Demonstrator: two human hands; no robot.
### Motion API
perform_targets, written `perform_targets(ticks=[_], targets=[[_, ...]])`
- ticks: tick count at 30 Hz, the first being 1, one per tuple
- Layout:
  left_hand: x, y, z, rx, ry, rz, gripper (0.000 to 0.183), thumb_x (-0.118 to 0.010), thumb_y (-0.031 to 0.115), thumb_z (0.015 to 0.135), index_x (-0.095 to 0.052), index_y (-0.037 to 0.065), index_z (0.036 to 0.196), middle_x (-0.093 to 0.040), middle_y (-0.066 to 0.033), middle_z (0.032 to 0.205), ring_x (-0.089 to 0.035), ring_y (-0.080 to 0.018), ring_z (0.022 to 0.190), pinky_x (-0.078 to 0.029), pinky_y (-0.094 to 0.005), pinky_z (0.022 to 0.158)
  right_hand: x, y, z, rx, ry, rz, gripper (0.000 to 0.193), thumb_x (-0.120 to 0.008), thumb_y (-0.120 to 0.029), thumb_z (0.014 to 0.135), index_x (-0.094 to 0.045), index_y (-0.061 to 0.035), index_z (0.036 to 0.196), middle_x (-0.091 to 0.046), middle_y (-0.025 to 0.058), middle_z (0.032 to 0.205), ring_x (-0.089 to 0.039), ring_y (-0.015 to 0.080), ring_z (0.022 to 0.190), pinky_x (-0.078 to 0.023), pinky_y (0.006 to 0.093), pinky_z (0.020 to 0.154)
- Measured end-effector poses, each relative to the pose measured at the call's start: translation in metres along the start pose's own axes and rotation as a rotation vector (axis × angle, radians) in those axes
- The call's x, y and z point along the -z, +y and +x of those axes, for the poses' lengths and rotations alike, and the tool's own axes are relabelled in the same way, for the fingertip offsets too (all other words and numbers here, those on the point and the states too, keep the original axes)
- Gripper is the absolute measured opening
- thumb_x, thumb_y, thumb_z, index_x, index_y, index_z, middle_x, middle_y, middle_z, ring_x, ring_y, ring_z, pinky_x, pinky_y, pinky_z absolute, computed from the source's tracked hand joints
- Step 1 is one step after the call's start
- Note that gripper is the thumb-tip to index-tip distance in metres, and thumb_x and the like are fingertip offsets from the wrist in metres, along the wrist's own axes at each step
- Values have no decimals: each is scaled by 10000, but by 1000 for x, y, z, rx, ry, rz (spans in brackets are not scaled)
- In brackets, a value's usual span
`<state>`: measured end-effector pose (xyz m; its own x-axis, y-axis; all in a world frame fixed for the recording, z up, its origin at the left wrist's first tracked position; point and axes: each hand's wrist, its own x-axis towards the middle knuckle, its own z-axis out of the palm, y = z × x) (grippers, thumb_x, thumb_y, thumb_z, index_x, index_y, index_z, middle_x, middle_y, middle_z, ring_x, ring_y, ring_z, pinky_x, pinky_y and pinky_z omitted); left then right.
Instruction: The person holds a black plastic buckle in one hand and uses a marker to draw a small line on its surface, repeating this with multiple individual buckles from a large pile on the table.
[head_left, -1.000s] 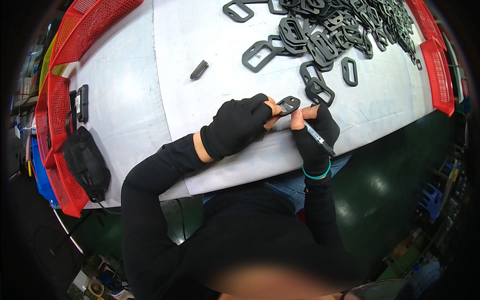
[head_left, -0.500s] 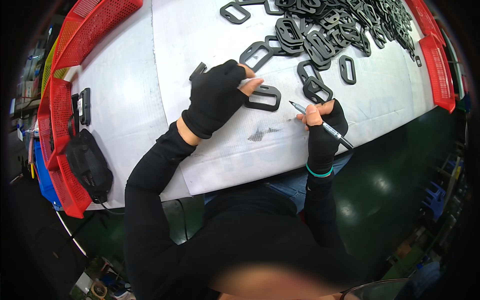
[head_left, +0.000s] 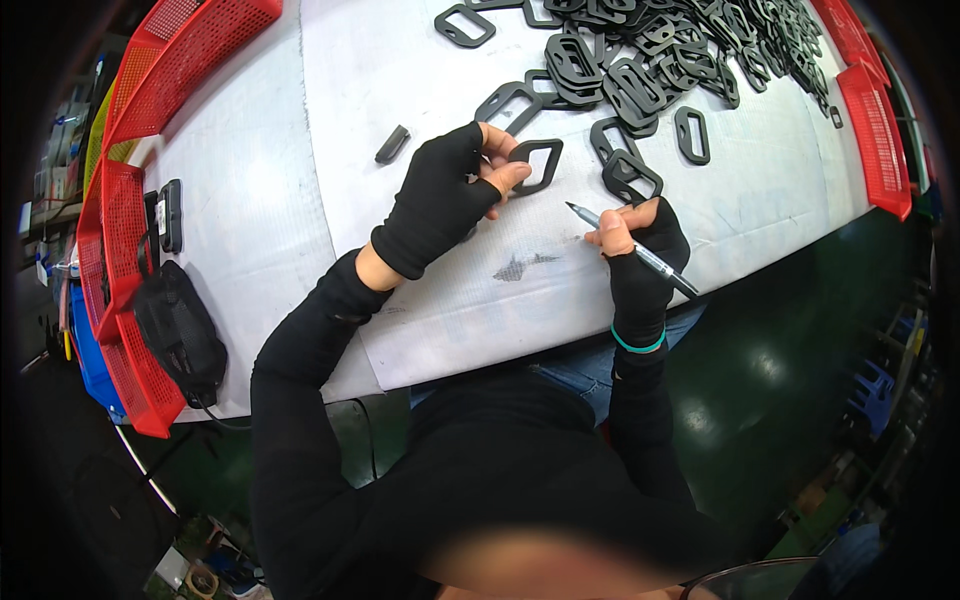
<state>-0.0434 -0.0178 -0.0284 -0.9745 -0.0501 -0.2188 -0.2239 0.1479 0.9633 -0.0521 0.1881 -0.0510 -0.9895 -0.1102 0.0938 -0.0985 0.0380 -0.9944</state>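
The left hand [head_left: 445, 195] pinches a black ring [head_left: 535, 165] in closed fingers [head_left: 505, 175] mid-bench, while the right hand [head_left: 635, 235] grips a marker [head_left: 630, 248].

At the centre of the frame the left hand [head_left: 445, 195], in a black fingerless glove, pinches a flat black plastic ring-shaped frame [head_left: 536, 163] between its fingers [head_left: 505, 175] just above the white paper-covered surface [head_left: 250, 220]. To its right the right hand [head_left: 640, 235] grips a grey marker pen [head_left: 630, 248], tip pointing upper left. A heap of similar black frames [head_left: 660, 55] fills the top of the frame; a dark ink smudge [head_left: 520, 266] lies between the hands.
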Motion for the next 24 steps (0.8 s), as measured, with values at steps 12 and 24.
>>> perform_targets(ticks=[12,24], targets=[[-15,-10,-15,-370,78,256,126,-694,56,775,-624,48,880,-630,-12,816,-585,-82,701,-455,-213,578,-11,-6,2,53,-34,-171,156,-687,-93,803,-570,-3,750,-584,18,611,-516,48,546,-408,199,504],[-21,-18,-20,-589,36,493,204,-698,3,728,-603,57,901,-605,-48,823,-593,-154,628,-476,-248,561,-10,-1,3,210,-72,-220,138,-677,-59,784,-566,-6,722,-561,19,594,-491,57,512,-393,215,481]])
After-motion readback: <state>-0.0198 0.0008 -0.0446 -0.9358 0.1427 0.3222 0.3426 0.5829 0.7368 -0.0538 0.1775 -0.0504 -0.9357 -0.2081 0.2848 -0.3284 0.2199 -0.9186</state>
